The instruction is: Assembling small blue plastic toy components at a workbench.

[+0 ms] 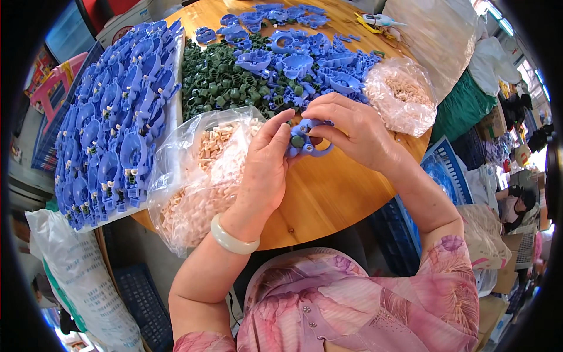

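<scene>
Between my two hands, over the near part of the round table, is a blue plastic toy part (319, 149) with a ring shape and a dark green piece set in it. My left hand (267, 158) grips it from the left, thumb against its side. The fingers of my right hand (352, 126) pinch its upper right side; whether a smaller piece is between those fingertips is hidden. Just left of my left hand lies an open clear bag of small cream pieces (202, 176). Beyond my hands are a heap of dark green pieces (220, 76) and a pile of loose blue parts (299, 64).
A white board (176, 111) at the left carries rows of blue assemblies (111, 123). Another bag of cream pieces (404, 91) sits right of my right hand. A white and yellow tool (381, 20) lies at the far edge of the wooden table (328, 205). Blue crates (141, 299) stand below.
</scene>
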The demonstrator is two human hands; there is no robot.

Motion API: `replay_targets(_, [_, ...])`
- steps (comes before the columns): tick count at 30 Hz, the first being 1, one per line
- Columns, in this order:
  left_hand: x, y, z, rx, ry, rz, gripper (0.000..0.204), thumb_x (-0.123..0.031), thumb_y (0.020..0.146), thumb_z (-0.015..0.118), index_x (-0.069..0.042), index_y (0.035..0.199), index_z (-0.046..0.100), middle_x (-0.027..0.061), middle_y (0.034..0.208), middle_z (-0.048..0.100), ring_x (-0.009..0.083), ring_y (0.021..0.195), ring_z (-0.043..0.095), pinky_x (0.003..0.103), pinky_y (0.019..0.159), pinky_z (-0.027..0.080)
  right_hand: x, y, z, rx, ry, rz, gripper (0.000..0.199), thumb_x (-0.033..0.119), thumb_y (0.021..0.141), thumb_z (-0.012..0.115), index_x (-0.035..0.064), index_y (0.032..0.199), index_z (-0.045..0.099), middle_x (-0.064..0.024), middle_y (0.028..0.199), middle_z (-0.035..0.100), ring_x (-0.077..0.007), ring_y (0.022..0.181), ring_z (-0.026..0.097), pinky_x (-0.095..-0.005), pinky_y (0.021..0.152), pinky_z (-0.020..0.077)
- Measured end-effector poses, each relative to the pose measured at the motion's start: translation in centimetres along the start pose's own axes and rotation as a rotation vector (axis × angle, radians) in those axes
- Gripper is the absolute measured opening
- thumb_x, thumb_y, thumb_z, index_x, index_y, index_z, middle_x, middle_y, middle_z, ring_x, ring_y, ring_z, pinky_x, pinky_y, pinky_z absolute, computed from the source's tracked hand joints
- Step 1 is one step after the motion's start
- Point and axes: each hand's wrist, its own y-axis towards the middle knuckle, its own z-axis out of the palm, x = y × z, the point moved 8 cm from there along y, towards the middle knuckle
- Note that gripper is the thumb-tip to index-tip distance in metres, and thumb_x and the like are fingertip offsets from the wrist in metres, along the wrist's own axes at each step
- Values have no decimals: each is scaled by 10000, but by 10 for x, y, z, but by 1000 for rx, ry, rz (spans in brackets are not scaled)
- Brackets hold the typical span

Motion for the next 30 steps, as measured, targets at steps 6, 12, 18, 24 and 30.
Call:
replay_targets(6, [-2,-2,1,8,16,7,293,-162,972,422,-26,1227,472,57,993,586,112,850,599,250,740,515,7,-2,-2,2,8,-58,217,-5,780,646,32,991,613,-89,954,618,-202,815,632,-287,677,525])
replay_targets(12, [2,-3,4,70,12,-21,329,-171,971,415,20,1234,468,128,1108,574,217,974,608,351,829,529,6,-3,0,-22,141,-28,169,-11,779,641,29,943,627,-79,930,626,-193,774,637,-269,643,527])
replay_targets(18, [7,-1,3,88,0,-62,336,-170,968,410,27,1236,461,137,1118,572,227,988,604,368,841,527,-9,-7,6,8,354,127,126,-8,787,637,27,908,640,-58,911,637,-153,742,637,-254,628,518])
replay_targets(24, [10,0,3,84,7,-101,333,-169,971,391,29,1228,464,137,1099,582,226,980,608,376,837,527,-19,-9,7,-24,402,82,112,-8,787,641,25,893,649,-60,911,641,-151,772,634,-245,658,511])
replay_targets(30, [11,0,9,136,-50,-124,323,-152,977,378,53,1221,427,149,1016,600,236,867,643,337,737,555,-18,-11,7,-6,405,48,89,3,787,645,30,871,655,-61,912,649,-167,811,631,-254,690,506])
